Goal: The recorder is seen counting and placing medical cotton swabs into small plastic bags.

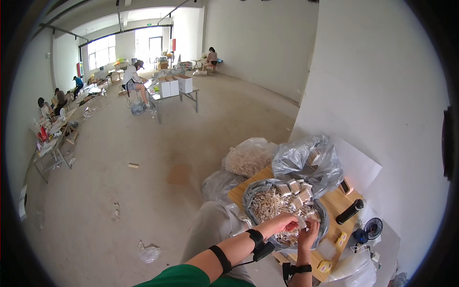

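Pale packet (301, 222) btwn L hand (288, 222) & R hand (310, 231), any print unclear.

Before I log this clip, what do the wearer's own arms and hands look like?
The left arm has a green sleeve, two black straps, a black box and a thin dark cable. The right wrist wears a black band with a dark module. The left hand and right hand are ungloved.
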